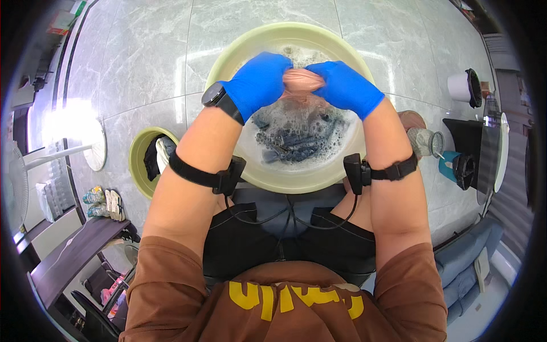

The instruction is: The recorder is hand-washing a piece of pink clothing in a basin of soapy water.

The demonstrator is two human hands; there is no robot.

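Both of my hands wear blue gloves and are raised above a large pale-green basin [295, 186]. A pink cloth [304, 80] is bunched and stretched between them. My left hand [261, 81] is shut on one end of it, my right hand [348, 87] on the other. Beneath the cloth, soapy water [256, 149] with white foam and bubbles fills the basin. A dark blue garment [299, 143] lies partly sunk in the water, nearer to me. The fingertips of both hands are hidden inside the folds.
Left of the big basin stands a smaller green basin [137, 164] holding dark and white cloths. A white fan base [97, 145] is farther left, with shoes [113, 205] below. To the right are a clear jar [427, 143], a teal bin [448, 164] and a white bin [459, 86].
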